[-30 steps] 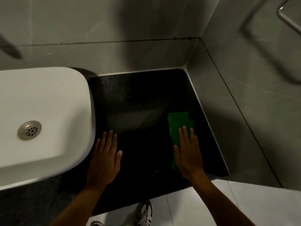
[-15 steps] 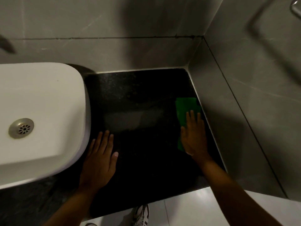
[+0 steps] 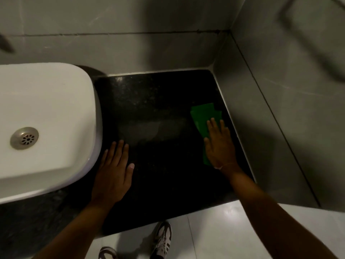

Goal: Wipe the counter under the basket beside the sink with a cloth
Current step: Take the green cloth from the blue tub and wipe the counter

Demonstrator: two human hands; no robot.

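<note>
Grey tiled walls corner a black counter [image 3: 164, 113]; no basket shows; right hand [image 3: 221, 146] presses flat, grip wide, on the cloth [image 3: 202, 116] at the right edge; left hand [image 3: 112, 172] rests flat beside the sink [image 3: 56, 109]; wiping looks underway, middle and back apparently left.

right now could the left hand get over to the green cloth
Probably yes. The left hand lies flat beside the sink, and only bare dark counter separates it from the green cloth under the right hand.

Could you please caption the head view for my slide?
Right hand presses a green cloth flat on the black counter; left hand rests beside the sink.
</note>
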